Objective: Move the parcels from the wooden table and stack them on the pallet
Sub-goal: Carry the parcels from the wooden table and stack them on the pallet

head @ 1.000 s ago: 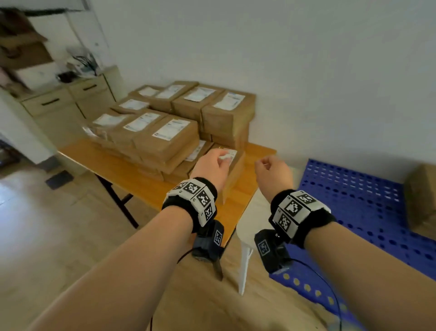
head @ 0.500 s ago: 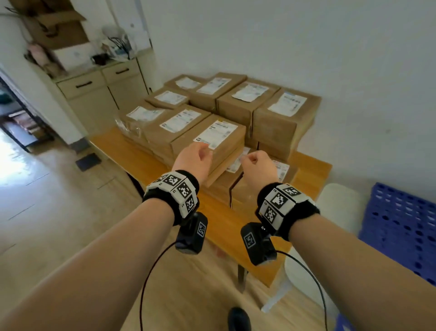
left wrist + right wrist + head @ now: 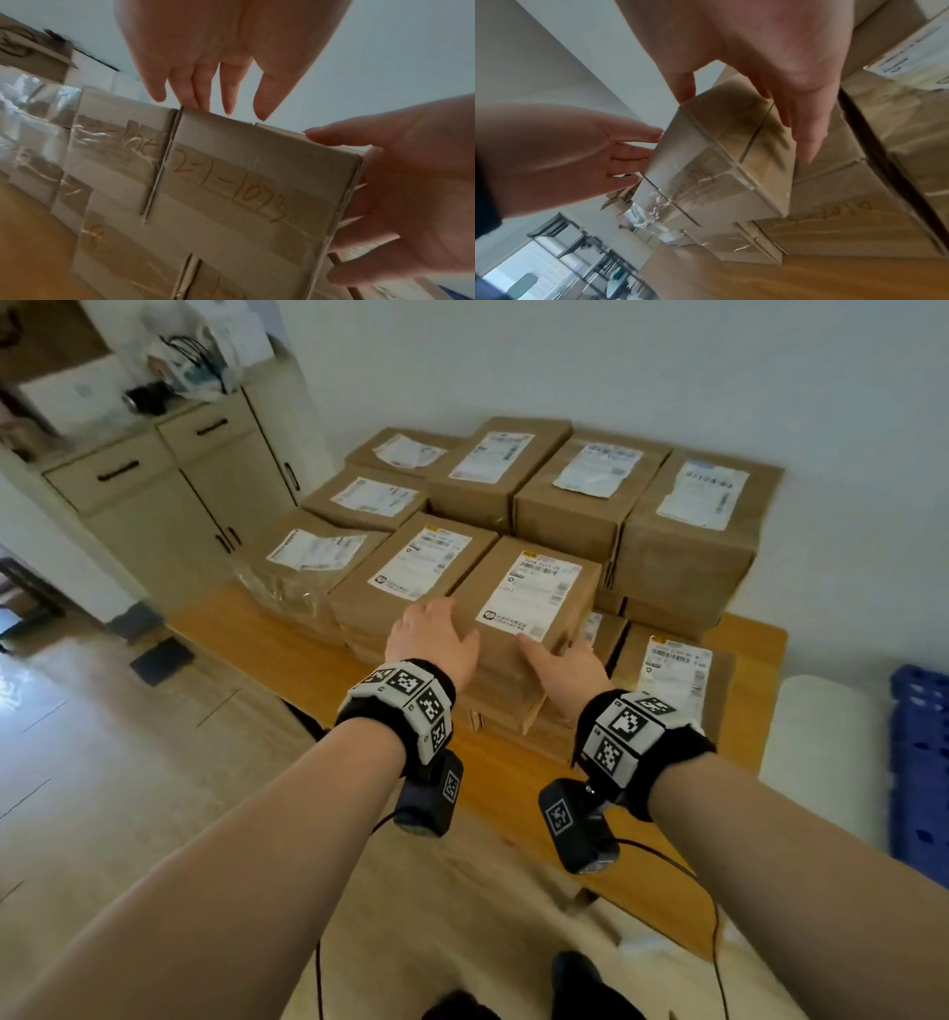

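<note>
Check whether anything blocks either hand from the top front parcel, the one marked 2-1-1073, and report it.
Nothing visible does. The left hand and right hand are open at the near corners of the parcel, fingers at its sides with no object between. It tops its stack, so nothing lies on it; a neighbouring parcel sits close on its left.

Even, soft daylight in the head view, brightest at nine o'clock where the floor (image 3: 31,690) glares white; faint shadow under the parcels (image 3: 524,603) on the wooden table (image 3: 287,654), wide-angle bending of straight lines toward the edges, slight softness at twelve o'clock. Left wrist view dimmer and hazy, left hand (image 3: 223,46) out of focus at twelve o'clock, motion smear at ten o'clock, sheen on clear tape (image 3: 85,132) at nine. Right wrist view likewise soft, right hand (image 3: 765,46) blurred, glints on tape centre-low, bright window (image 3: 541,261) at seven o'clock.
</note>
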`<action>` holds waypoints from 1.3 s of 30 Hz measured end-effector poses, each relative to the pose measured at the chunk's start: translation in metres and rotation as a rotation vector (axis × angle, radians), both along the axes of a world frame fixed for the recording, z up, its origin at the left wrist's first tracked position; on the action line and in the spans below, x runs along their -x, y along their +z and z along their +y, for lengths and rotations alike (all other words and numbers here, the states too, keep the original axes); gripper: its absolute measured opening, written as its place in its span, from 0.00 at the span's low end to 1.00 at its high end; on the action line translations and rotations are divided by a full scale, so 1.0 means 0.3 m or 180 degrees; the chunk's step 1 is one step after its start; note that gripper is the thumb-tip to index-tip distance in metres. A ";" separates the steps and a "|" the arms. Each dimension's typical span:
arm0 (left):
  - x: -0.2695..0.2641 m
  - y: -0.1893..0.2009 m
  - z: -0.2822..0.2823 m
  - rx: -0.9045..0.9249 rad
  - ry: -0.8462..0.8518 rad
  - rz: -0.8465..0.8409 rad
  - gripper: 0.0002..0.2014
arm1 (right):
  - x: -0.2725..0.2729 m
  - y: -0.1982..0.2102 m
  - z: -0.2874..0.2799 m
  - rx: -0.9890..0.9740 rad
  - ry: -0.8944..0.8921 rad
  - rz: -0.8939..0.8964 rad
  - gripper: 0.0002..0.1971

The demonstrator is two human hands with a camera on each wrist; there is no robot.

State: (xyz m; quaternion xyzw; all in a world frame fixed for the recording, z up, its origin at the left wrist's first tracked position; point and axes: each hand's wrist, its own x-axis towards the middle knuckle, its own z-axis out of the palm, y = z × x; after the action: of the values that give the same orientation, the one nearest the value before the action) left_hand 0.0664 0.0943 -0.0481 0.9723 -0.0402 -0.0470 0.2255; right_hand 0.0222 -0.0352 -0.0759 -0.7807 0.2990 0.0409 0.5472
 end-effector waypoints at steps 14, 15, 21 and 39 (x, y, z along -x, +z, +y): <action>0.022 0.029 0.127 0.0737 -0.1060 0.0204 0.25 | 0.133 0.029 0.199 -0.0304 -0.1096 -0.0133 0.29; 0.035 0.035 0.131 0.0796 -0.1088 0.0212 0.24 | 0.148 0.037 0.205 -0.0299 -0.1137 -0.0180 0.28; 0.085 0.056 0.110 0.1121 -0.1189 0.0130 0.27 | 0.243 0.074 0.177 -0.0411 -0.1489 -0.0409 0.24; 0.538 0.130 -0.382 0.0820 -0.2368 -0.0251 0.35 | 0.733 0.150 -0.259 0.0489 -0.1856 -0.0916 0.31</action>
State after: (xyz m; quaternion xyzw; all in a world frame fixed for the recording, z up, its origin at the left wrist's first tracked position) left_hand -0.0949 -0.0202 -0.0090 0.8561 -0.4039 -0.0827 0.3115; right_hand -0.1976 -0.1129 -0.0307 -0.6991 0.4317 -0.2506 0.5120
